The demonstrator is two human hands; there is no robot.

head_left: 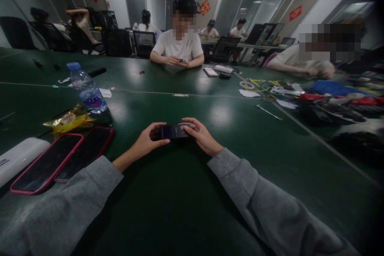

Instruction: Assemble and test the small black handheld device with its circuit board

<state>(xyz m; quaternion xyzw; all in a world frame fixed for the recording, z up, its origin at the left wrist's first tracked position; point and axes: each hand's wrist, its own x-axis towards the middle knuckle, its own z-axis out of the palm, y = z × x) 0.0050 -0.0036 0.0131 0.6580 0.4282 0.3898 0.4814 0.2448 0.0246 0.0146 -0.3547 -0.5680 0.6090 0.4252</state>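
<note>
Wears a plain grey long-sleeved top, with soft-looking, faintly mottled cloth on both the left sleeve [64,206] and the right sleeve [271,204]. Hangs loose and roomy along the forearms, creased lengthwise and bunched in soft folds. Ends at the wrists in broad, open cuffs of the same grey. Leaves the left hand [147,140] and right hand [201,135] bare, with slim fingers. Looks darker towards the right elbow.

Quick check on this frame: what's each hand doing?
Left hand: closed on the left end of a black handheld device.
Right hand: closed on its right end.
</note>
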